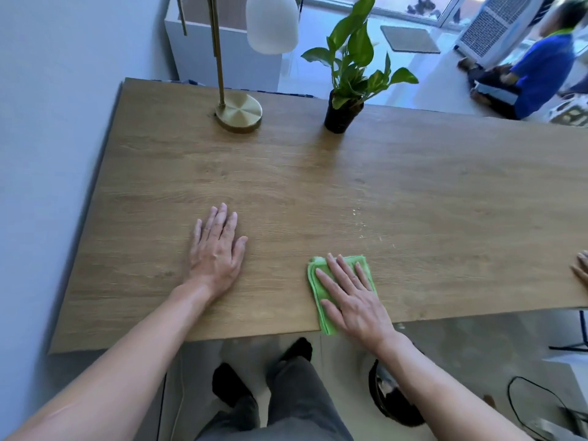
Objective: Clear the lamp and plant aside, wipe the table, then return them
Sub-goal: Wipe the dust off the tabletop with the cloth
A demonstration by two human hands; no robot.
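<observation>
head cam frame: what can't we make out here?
- Lamp: top of stem and shade cut off by the top edge.
- Green cloth: mostly covered by the right hand; its fold is hidden.
- Specks on the table: too small to identify.
- Hand at the right edge: cut off, owner unseen.
- Left hand: flat, palm side hidden.

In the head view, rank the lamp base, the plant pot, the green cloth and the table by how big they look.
1. table
2. green cloth, partly under the right hand
3. lamp base
4. plant pot

The cloth lies nearer the camera, so its lead is unsure.
</observation>
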